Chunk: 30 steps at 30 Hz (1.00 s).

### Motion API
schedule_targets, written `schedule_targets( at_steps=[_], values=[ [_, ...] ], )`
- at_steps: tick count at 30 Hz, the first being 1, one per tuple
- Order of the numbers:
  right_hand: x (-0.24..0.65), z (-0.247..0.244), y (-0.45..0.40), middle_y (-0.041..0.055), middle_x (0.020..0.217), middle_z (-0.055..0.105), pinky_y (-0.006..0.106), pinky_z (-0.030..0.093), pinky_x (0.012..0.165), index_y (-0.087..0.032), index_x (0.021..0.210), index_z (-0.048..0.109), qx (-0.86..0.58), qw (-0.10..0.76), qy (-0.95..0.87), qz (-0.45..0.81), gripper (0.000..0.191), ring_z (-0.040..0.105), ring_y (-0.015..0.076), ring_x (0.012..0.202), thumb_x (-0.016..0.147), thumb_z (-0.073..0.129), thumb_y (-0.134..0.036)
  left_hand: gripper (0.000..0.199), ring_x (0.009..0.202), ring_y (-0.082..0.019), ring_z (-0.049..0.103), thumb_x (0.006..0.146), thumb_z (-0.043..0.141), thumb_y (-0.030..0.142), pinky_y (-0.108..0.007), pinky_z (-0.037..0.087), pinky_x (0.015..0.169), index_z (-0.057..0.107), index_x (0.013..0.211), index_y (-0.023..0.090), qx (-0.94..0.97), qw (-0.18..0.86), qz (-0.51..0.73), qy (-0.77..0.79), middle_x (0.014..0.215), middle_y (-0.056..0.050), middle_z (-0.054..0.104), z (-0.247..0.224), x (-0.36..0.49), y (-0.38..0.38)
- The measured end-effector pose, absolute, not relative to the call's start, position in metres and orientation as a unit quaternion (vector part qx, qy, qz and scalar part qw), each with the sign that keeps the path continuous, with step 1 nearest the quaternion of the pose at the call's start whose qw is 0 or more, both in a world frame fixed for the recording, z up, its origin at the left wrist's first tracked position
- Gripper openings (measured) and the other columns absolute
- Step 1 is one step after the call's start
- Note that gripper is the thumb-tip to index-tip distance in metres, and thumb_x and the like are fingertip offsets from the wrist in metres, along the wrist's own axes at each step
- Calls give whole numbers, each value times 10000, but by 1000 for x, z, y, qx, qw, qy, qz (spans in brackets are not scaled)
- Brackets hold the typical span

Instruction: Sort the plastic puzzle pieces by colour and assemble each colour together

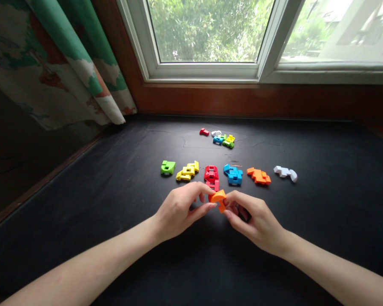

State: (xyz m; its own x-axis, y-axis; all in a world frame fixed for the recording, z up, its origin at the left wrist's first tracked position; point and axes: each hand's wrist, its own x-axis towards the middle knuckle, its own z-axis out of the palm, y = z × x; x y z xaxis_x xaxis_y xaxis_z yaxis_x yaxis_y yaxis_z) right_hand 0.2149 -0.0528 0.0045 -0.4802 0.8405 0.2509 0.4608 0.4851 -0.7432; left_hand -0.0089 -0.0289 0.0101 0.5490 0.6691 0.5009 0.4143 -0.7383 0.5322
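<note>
Fingers: your left fingers (204, 190) and right fingers (233, 197) are together on one piece from either side, fingertips pressed against it.

Held piece: the orange plastic puzzle piece (218, 196) sits between your hands, its angular body tilted, a lower part poking down toward your right palm.

Hands: your left hand (178, 211) and right hand (255, 222) hover close together above the desk, bare forearms reaching in from the lower corners.

Nearest piece: the red puzzle piece (211, 177) lies just beyond your left fingertips.

Row: left of it are the green piece (167, 167) and the yellow piece (187, 171). To its right are the blue piece (233, 174), a second orange piece (258, 176) and the white piece (285, 173), all spaced apart.

Back group: smaller red, white, blue, green and yellow pieces (218, 138) lie clustered farther away.

Desk: the black desk (322, 212) carries everything.

Beyond: a wood window frame (258, 102) and white-framed window (207, 71) stand ahead, with a green-patterned curtain (60, 63) at left.
</note>
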Motion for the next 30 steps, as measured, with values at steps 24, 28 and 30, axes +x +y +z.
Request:
schedule_targets(
  at_steps=[24,28,30],
  values=[
    [216,5,-51,26,822,672,243,468,620,-195,984,619,-419,296,-801,308,152,615,155,700,982,497,-286,258,807,-137,655,947,545,174,-225,544,702,509,1201,187,846,275,333,312,1012,-52,688,5,-11,-30],
    [218,4,-50,36,851,680,254,487,681,-198,977,627,-400,294,-807,321,203,640,168,758,1007,462,-313,241,818,-133,650,935,545,142,-238,541,721,498,1166,194,857,270,327,291,1029,-55,676,3,-11,-29],
    [218,4,-50,31,825,670,251,483,669,-198,951,622,-397,294,-808,321,211,634,165,740,1009,457,-315,226,823,-130,642,932,544,128,-241,537,736,501,1141,202,865,268,320,280,1030,-49,670,2,-11,-28]
  ],
)
